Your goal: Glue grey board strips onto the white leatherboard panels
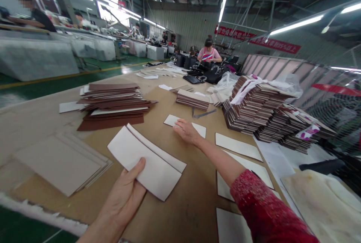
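Pinched in the left hand [128,187]: two smooth white strips [148,165].
They're thin, dark-edged rectangles, one overlapping the other, up above the bench [177,213] towards its near edge, long axis slanting far left to near right. Right hand [185,130] is on another white strip [200,129] lying roughly crosswise mid-bench, can't tell if it's gripped.

The red banner [275,44] at the back bears white Chinese characters [289,47], apparently ending "95%以上", the rest blurred
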Action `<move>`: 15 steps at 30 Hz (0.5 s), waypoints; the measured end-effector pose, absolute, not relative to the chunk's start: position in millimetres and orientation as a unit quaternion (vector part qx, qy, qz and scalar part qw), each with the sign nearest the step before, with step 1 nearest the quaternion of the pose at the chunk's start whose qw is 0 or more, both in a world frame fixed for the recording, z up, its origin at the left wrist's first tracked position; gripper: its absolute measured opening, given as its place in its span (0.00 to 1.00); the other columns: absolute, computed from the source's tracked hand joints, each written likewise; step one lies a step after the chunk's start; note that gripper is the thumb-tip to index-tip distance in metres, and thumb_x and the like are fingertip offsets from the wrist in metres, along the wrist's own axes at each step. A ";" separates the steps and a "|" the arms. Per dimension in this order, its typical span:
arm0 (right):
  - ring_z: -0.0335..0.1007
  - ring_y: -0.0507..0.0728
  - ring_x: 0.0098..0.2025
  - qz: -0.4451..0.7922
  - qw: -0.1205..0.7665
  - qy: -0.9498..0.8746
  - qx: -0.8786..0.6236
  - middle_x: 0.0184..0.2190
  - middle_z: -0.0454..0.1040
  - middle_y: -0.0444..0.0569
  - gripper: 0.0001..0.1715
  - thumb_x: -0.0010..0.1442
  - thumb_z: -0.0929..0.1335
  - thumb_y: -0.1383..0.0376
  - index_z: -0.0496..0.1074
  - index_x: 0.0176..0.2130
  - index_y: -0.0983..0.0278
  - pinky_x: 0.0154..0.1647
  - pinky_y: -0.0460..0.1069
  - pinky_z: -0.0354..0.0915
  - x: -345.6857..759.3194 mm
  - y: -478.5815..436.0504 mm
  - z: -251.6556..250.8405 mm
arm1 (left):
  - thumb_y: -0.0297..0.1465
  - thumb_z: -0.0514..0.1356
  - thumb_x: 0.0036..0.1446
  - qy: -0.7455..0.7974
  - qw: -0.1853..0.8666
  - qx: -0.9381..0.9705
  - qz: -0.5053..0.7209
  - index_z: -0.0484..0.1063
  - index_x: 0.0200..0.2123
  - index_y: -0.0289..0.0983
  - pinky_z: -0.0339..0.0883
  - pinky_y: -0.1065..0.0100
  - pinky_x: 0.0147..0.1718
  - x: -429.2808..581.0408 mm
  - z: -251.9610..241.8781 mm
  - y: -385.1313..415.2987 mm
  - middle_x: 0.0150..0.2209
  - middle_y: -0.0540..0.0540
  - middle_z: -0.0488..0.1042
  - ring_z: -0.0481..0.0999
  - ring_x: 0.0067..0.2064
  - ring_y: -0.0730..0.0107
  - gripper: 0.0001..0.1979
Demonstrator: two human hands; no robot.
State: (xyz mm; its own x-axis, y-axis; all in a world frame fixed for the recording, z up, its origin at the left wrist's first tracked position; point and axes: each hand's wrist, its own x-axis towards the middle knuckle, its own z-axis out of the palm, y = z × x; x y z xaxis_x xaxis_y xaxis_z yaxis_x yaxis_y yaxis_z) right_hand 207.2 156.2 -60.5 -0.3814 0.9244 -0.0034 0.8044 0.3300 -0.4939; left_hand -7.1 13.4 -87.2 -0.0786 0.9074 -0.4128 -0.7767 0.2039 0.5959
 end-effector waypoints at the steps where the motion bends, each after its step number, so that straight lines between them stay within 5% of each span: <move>1: 0.68 0.62 0.60 0.244 0.150 -0.809 -0.514 0.59 0.73 0.60 0.35 0.76 0.51 0.50 0.74 0.57 0.66 0.61 0.58 0.61 199.0 143.2 -54.5 | 0.17 0.60 0.62 0.379 0.674 0.083 0.629 0.76 0.53 0.33 0.77 0.61 0.52 -7.0 -87.6 13.7 0.47 0.40 0.83 0.85 0.43 0.64 0.18; 4: 0.75 0.56 0.39 0.385 0.168 -0.796 -0.436 0.40 0.81 0.51 0.41 0.74 0.49 0.45 0.78 0.50 0.64 0.41 0.50 0.69 179.2 98.5 -41.7 | 0.18 0.62 0.61 0.362 0.682 0.089 0.629 0.76 0.54 0.33 0.78 0.59 0.52 -5.4 -89.2 14.4 0.48 0.39 0.82 0.85 0.43 0.62 0.18; 7: 0.69 0.52 0.28 0.407 0.210 -0.763 -0.456 0.28 0.77 0.43 0.30 0.69 0.62 0.46 0.81 0.39 0.64 0.30 0.46 0.62 177.0 76.6 -32.6 | 0.20 0.63 0.61 0.357 0.679 0.102 0.633 0.75 0.55 0.33 0.77 0.59 0.53 -3.3 -87.0 12.5 0.49 0.38 0.82 0.84 0.44 0.60 0.19; 12: 0.73 0.55 0.37 0.284 0.268 -0.748 -0.537 0.42 0.80 0.44 0.24 0.68 0.63 0.54 0.78 0.55 0.61 0.38 0.48 0.64 218.3 117.9 -13.1 | 0.23 0.55 0.69 0.359 0.669 0.076 0.647 0.74 0.58 0.34 0.77 0.60 0.54 -8.8 -76.6 -5.4 0.52 0.38 0.81 0.83 0.48 0.60 0.17; 15: 0.74 0.58 0.42 0.249 0.231 -0.770 -0.540 0.44 0.81 0.45 0.22 0.68 0.64 0.55 0.78 0.55 0.58 0.44 0.51 0.66 242.2 144.1 -15.0 | 0.26 0.54 0.70 0.370 0.682 0.057 0.628 0.74 0.59 0.34 0.77 0.58 0.54 -16.4 -75.4 -19.7 0.54 0.36 0.79 0.82 0.51 0.56 0.18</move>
State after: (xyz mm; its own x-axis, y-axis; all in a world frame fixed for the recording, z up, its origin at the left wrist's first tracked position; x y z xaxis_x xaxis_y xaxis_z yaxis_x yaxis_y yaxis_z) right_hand 242.2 144.1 -15.0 -0.3104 0.9466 0.0870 0.7162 0.2931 -0.6334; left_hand -16.4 -19.7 -75.4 -0.0634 0.8988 -0.4338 -0.8146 0.2045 0.5427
